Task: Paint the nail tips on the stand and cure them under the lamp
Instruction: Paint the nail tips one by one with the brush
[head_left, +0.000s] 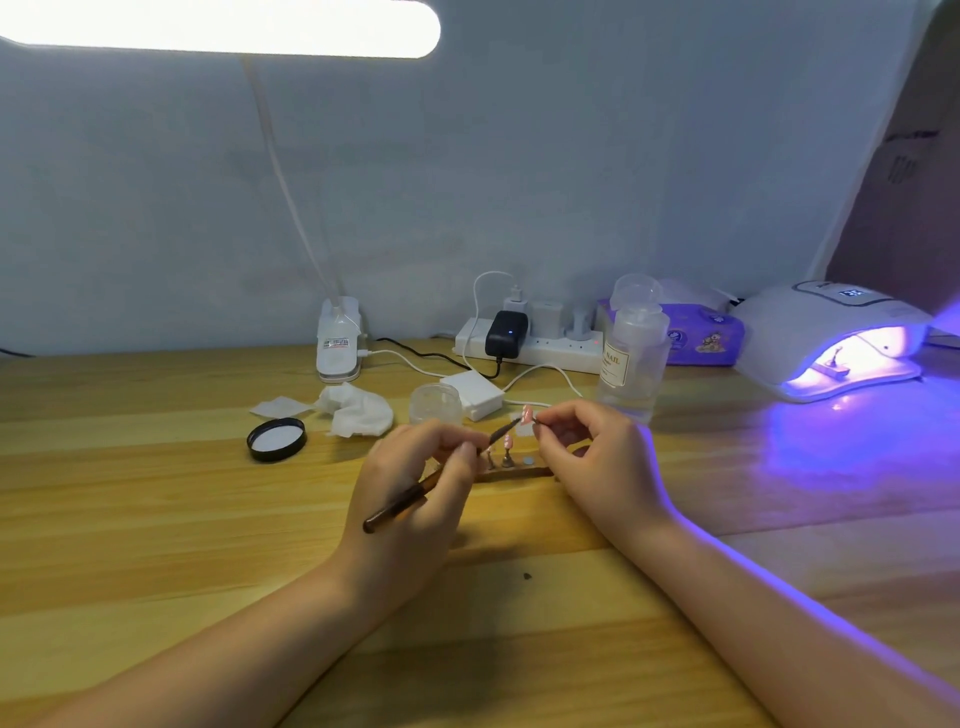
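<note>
At table centre, just beyond both wrists: long brown wooden stand (514, 472) lying flat, with small metal pegs upright on it. One peg carries a pink nail tip (508, 442); a bare round spot shows beside it.

Left hand (415, 499): fingers curled round a thin dark-handled nail brush (415, 496), held pen-style, bristle end pointing toward 1 o'clock, handle end trailing toward 7 o'clock.

Right hand (587, 452): thumb and forefinger pinching the stem of a second pink nail tip on its peg (527, 415), lifted off the stand and held above it. Brush point meets this tip or sits just beside it; contact too small to confirm.

At 2 o'clock, well apart: white domed curing lamp (831, 338), lit violet, a small holder with something on it already inside. At 12 o'clock: clear round open jar (435, 402); its black lid (276, 439) lies at 10 o'clock near crumpled white wipes (358, 410). Clear pump bottle with cream label (631, 358) at 1 o'clock, white power strip (530, 345) behind.

Judgement: painting step in hand, one tip at a time. To do it well: keep the peg pinched low, away from wet surface; brace the hands for steadiness; draw thin, even strokes base to free edge; avoid flooding the sides; keep the peg upright on the way to the lamp.
</note>
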